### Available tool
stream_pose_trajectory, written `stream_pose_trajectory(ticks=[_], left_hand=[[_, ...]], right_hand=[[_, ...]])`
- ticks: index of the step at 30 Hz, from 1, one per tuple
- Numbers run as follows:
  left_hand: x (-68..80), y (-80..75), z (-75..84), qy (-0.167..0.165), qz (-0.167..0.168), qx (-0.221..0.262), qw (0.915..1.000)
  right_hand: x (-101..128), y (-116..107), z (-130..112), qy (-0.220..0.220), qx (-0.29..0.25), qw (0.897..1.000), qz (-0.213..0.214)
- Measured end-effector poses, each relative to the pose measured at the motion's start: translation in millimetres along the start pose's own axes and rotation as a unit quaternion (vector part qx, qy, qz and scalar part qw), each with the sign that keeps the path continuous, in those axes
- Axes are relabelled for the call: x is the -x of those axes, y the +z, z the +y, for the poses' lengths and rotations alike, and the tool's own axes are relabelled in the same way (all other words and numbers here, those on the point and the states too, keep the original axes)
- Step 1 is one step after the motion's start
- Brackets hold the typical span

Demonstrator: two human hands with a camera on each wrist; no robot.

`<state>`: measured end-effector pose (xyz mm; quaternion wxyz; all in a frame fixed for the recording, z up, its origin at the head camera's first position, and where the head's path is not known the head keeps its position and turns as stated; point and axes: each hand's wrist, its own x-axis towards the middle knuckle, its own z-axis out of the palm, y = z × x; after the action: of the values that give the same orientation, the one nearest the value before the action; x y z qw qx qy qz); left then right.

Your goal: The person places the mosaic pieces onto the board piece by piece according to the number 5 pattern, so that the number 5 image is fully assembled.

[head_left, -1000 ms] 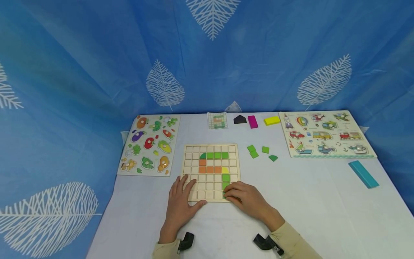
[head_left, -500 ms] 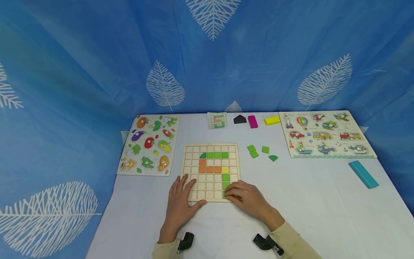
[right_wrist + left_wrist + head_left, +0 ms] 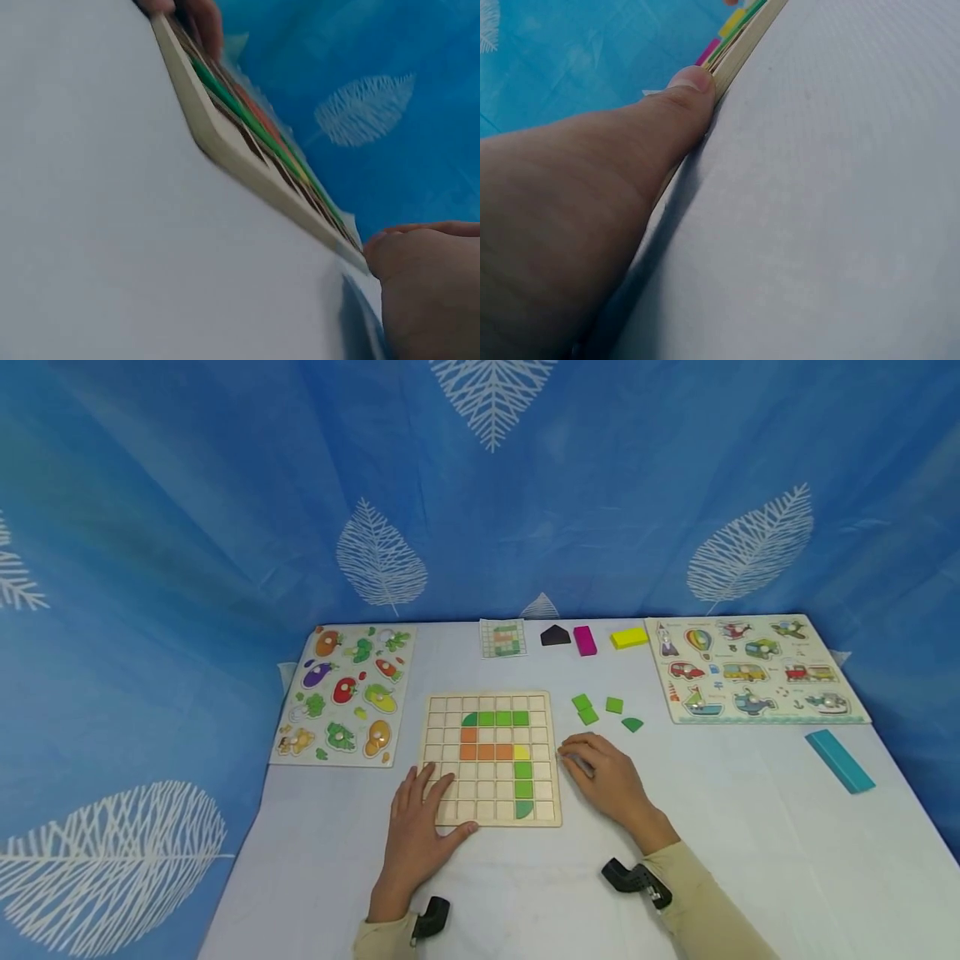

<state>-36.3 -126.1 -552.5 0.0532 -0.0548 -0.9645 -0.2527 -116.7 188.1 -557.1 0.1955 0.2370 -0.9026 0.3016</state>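
Note:
My left hand [image 3: 420, 827] rests with spread fingers on the lower left corner of a wooden grid board [image 3: 486, 700]. In the left wrist view its thumb [image 3: 694, 81] lies at the board's front edge. On the board, green squares [image 3: 522, 770], orange squares [image 3: 486, 752], a yellow piece [image 3: 522, 752] and dark green rounded pieces [image 3: 523, 810] form an S-like line. My right hand [image 3: 611, 781] is just beside the board's right edge, fingers loosely bent with nothing between them. Beyond it lie loose green squares [image 3: 588, 715] and a dark green quarter-round piece [image 3: 632, 724].
A small pattern card [image 3: 503, 639] lies behind the board, near black [image 3: 555, 636], magenta [image 3: 585, 641] and yellow [image 3: 628, 638] blocks. A vegetable puzzle [image 3: 400, 718] stands left, a vehicle puzzle [image 3: 765, 719] right. A teal block [image 3: 840, 762] lies at the far right.
My right hand has left the dark green rounded piece in the bottom cell and moved up and right, off the board. The piece now shows fully. My left hand stays put.

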Motion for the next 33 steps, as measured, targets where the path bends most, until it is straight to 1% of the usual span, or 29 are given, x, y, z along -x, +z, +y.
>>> stream_pose_trajectory(ticks=[2, 5, 8, 11, 19, 24, 30, 33], left_hand=[[-0.1, -0.5, -0.7, -0.002, -0.001, 0.004, 1.0], [-0.2, 0.0, -1.4, -0.008, -0.012, 0.008, 0.9999], [-0.5, 0.2, -1.4, -0.015, -0.02, 0.009, 0.9996], [-0.8, 0.2, -0.7, -0.013, -0.016, 0.005, 0.9998], [-0.3, 1.1, -1.8, -0.004, -0.001, 0.001, 1.0], [-0.4, 0.1, -1.7, -0.01, -0.007, 0.004, 0.9999], [-0.7, 0.0, -1.9, -0.017, -0.014, 0.007, 0.9997], [-0.2, 0.6, -2.2, -0.022, -0.021, 0.011, 0.9995]], right_hand=[[-6, -2, 9, 0.032, 0.027, 0.999, 0.005], [-12, -5, 19, 0.071, 0.066, 0.995, 0.01], [-15, -7, 23, 0.093, 0.095, 0.991, 0.009], [-17, -6, 25, 0.106, 0.106, 0.989, 0.007], [-14, -2, 25, 0.146, 0.087, 0.985, 0.007], [-14, -3, 24, 0.164, 0.078, 0.983, 0.005], [-11, -5, 19, 0.164, 0.059, 0.985, 0.004], [-8, -4, 14, 0.151, 0.042, 0.988, 0.005]])
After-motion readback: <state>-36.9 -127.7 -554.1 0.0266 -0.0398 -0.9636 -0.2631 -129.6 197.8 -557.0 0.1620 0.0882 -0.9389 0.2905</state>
